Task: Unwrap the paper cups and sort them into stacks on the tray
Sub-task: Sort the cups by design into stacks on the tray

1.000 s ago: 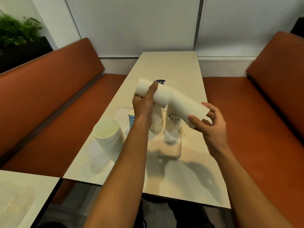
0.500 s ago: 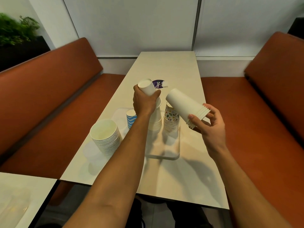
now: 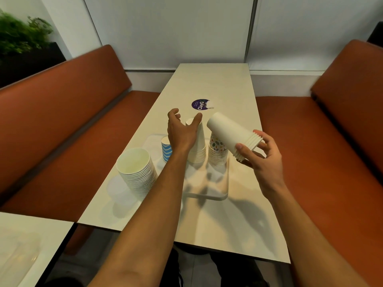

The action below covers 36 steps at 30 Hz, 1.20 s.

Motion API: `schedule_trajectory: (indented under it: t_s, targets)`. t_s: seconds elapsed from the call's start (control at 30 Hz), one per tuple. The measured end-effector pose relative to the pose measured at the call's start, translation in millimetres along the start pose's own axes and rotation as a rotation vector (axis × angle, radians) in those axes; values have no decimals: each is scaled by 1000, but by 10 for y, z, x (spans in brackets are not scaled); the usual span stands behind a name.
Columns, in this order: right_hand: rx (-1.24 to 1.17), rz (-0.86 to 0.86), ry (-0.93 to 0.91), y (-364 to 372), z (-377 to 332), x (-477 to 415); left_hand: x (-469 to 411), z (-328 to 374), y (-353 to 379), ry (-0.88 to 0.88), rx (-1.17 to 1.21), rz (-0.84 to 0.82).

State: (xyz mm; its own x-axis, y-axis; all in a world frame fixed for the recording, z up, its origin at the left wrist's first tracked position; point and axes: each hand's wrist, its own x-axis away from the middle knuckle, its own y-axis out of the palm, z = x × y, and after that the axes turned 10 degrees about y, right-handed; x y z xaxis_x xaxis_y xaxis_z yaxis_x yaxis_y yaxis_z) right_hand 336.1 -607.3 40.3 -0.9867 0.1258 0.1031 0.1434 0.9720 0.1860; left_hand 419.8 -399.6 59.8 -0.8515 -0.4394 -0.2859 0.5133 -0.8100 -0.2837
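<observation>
A nested run of white cups lay tilted in the right hand. Its closed end pointed up and away toward the left hand, and its ribbed rims were gripped between the thumb and curled fingers. The left hand hovered just beside it with fingers spread and relaxed, holding nothing. Its thumb stood at the top of an upright white stack, though whether it touched could not be told.

That stack stood rim-down on the clear tray, directly beyond the left palm. Below the held cups, between the two hands, a patterned stack stood on the same tray, just beside the white one. A blue zigzag cup stood just outside the left wrist.

Farther out, past the left forearm, a stack of wide white cups sat mouth-up on the pale table, apart from the tray. A round purple sticker lay on the table beyond the left fingertips. Orange benches ran along both sides, and a green plant stood far off beyond the left arm.
</observation>
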Motion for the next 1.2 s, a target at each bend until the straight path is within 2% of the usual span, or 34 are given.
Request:
schedule_trajectory:
  t_s: [0.17,0.23,0.37,0.47,0.77,0.87,0.97,1.07,1.2]
  targets:
    - [1,-59,11,11,-7,18,289,29,-128,-46,206,18]
    - [-12,-80,16,29,-11,39,433,4,-163,-134,377,-81]
    - [21,-131,34,78,-1,64,701,53,-195,-287,682,-398]
    - [50,-163,43,91,2,75,775,76,-192,-319,785,-460]
    - [14,-166,63,65,-59,120,759,150,-189,-322,749,-397]
    - [0,-134,61,3,-44,115,660,209,-229,-374,785,-243]
    - [-38,-58,51,-56,-25,89,508,237,-253,-301,744,-34]
    - [-71,26,32,-71,-29,47,361,268,-224,-182,578,138]
    - [-66,40,20,-63,-36,14,187,252,-161,-69,296,179]
